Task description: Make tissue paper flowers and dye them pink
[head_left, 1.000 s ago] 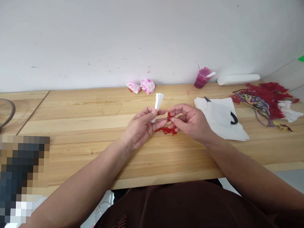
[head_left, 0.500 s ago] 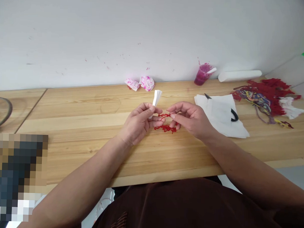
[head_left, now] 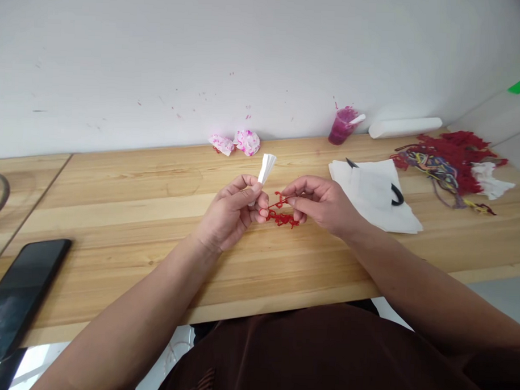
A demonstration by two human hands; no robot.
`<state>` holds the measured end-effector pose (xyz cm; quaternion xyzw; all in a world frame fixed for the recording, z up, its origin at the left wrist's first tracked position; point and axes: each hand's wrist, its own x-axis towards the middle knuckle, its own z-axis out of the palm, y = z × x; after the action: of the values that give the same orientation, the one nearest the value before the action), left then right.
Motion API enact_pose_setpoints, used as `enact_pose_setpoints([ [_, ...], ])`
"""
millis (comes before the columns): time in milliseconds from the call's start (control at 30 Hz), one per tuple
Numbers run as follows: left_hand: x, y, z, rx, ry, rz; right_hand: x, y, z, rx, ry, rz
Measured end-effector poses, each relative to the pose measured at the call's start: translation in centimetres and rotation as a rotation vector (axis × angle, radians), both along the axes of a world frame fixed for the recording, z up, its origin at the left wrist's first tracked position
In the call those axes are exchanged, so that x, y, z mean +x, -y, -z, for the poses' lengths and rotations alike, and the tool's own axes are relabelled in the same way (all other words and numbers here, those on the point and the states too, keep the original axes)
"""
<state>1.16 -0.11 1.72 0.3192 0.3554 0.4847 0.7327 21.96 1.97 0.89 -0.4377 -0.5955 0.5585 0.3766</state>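
Observation:
My left hand (head_left: 231,212) is closed on a narrow strip of folded white paper (head_left: 266,168), pinched by thumb and fingers, its pleated end fanning upward. Red yarn (head_left: 280,203) stretches from the left fingertips to my right hand (head_left: 323,204), which pinches it between thumb and forefinger. A crinkled tangle of the same yarn hangs or lies just below the fingers; whether it touches the table cannot be made out. Both hands are over the wooden table (head_left: 155,276), a short gap apart.
To the right, white sheets (head_left: 370,213) partly cover scissors, whose black handle (head_left: 397,195) shows. Beyond are a red yarn heap (head_left: 457,156), a white roll (head_left: 405,127) and a purple-stained cup (head_left: 343,127). Two pink-spotted paper bundles (head_left: 247,141) sit by the wall. A phone (head_left: 24,295) lies left.
My hands have drawn slightly apart, and the red yarn between them now runs at a different slant. The whole view has shifted a little; the phone at left now shows clearly.

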Motion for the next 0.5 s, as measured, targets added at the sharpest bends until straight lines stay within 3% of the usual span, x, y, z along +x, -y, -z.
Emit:
enact_pose_setpoints([
  [233,-0.6,-0.3,-0.4,0.023,0.009,-0.072,1.1,-1.2,-0.1,0.082,0.012,0.088],
  [500,-0.7,-0.6,-0.4,0.008,0.014,-0.083,2.7,-2.8,-0.9,0.192,0.055,0.348],
])
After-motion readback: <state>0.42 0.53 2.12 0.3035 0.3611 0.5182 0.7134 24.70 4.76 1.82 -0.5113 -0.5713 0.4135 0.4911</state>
